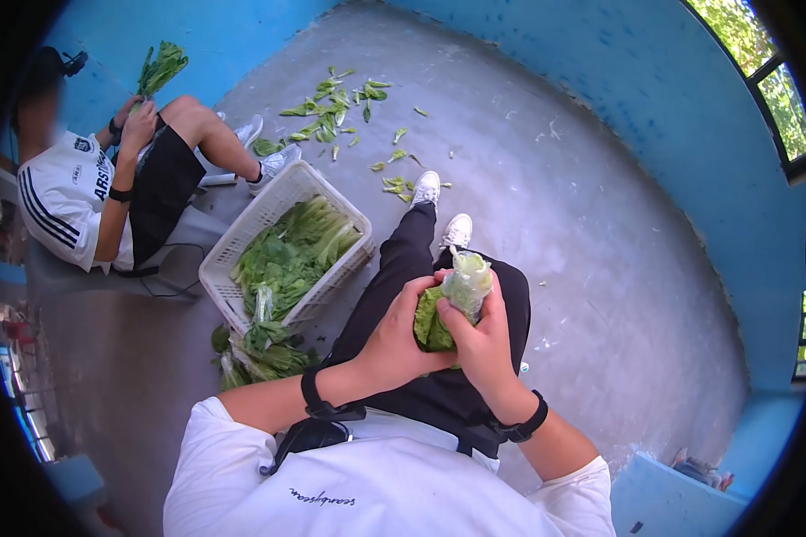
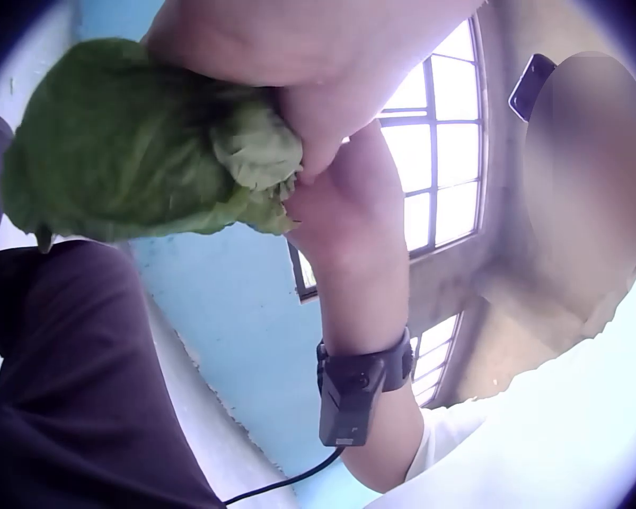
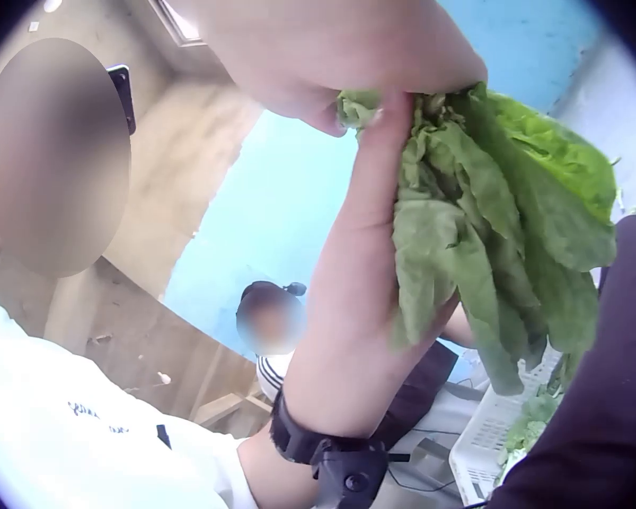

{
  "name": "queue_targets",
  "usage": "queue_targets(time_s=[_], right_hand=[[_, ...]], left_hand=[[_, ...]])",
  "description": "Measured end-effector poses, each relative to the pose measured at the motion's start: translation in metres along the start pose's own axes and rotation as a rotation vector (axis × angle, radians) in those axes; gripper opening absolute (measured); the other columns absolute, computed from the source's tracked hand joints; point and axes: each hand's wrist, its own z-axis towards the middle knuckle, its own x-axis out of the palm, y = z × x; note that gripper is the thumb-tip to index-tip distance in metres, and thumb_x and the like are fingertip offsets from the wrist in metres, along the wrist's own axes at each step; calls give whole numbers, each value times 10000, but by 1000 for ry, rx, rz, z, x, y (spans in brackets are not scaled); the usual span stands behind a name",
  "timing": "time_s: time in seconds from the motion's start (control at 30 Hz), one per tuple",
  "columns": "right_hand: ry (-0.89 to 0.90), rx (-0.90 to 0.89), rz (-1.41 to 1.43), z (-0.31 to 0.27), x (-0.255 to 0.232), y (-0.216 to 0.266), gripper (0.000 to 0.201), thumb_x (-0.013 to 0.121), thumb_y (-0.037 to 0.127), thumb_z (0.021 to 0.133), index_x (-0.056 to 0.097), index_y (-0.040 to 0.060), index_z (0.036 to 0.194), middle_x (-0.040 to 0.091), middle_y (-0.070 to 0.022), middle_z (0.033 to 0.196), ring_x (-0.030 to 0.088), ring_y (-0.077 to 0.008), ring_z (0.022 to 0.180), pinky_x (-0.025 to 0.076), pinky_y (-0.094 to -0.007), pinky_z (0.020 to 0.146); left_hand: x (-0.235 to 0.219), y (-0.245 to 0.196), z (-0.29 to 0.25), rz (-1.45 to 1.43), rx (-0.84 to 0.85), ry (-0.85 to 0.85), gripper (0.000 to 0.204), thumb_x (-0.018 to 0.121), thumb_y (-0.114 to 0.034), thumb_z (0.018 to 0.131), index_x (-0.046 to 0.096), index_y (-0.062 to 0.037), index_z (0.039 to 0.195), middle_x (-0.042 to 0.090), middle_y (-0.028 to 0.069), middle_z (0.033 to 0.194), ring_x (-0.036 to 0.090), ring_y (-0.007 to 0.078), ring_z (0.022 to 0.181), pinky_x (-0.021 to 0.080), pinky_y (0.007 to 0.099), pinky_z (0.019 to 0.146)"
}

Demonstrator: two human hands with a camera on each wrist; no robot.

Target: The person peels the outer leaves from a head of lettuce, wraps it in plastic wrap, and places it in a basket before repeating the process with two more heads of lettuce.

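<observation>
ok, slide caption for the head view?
Left grip and right grip on a leafy bunch over the lap, crate of greens at left.

Green leafy bunch [image 1: 434, 322], pale end [image 1: 467, 282] forward, leaves [image 3: 451, 239] creased and drooping; held over lap [image 1: 392, 277].

Head view: bright, daylight is let in by a window [image 1: 786, 103] at two o'clock; soft sheen is thrown on the floor [image 1: 591, 259] at three; wall [image 1: 591, 80] bent and corners blacked out by fisheye. Left wrist view: window panes [image 2: 456, 148] blown out toward one o'clock, leafy greens [image 2: 106, 148] shadowed at ten, shirt [image 2: 572, 403] washed out at four. Heads [image 3: 55, 159] are blurred in both wrist views.
</observation>
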Motion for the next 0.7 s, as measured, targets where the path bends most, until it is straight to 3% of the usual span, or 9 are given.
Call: queue_targets(time_s=[0.1,0.2,0.23,0.37,0.47,0.57,0.67,0.7], right_hand=[[37,69,123,1,-11,7,406,601,-28,946,487,22,1333,624,-78,1255,599,-149,1172,467,-309,1020],[96,102,147,-1,-25,14,404,598,-20,950,484,16,1335,624,-84,1255,604,-163,1178,472,-321,1025],[122,105,139,-2,-29,16,429,576,-5,963,456,6,1374,621,-106,1258,611,-187,1180,490,-346,1023],[167,209,371,-6,-38,24,484,530,10,978,394,1,1442,610,-152,1262,620,-239,1178,516,-386,1015],[180,218,432,-7,-37,24,495,538,11,971,397,-6,1444,606,-162,1266,621,-255,1183,515,-393,1016],[165,207,435,-12,-43,21,520,553,27,960,392,-19,1453,606,-163,1264,622,-270,1184,517,-406,1016],[106,112,398,-21,-58,29,571,589,122,953,385,-28,1464,607,-161,1245,631,-285,1156,518,-428,1010],[41,33,383,-25,-64,34,589,611,157,947,388,-22,1463,609,-152,1230,637,-279,1134,518,-426,1011]], left_hand=[[-7,-1,-6,-134,-2,129,896,830,-214,792,285,-64,1487,427,179,1453,476,312,1352,389,402,1118],[-15,12,-6,-331,3,193,764,750,-167,852,317,-60,1472,444,164,1443,491,281,1329,386,395,1120],[-22,12,-7,-386,-32,212,605,650,-125,895,380,-54,1433,485,150,1401,500,231,1306,397,382,1103],[-31,27,-3,-408,-13,116,539,568,-360,950,446,-53,1375,581,128,1286,548,218,1242,371,379,1106],[-34,26,4,-511,-66,136,422,536,-197,959,469,-58,1352,601,117,1237,578,195,1187,404,358,1076],[-22,48,11,-829,-177,267,369,512,-220,1001,498,-53,1330,597,111,1240,568,191,1189,403,342,1074],[-15,47,21,-615,-161,100,283,509,-280,1031,586,-41,1160,646,71,1093,616,140,1042,473,306,964],[-10,48,28,-640,-157,47,216,526,-223,1020,599,-38,1104,648,58,1041,616,125,989,486,290,922]])
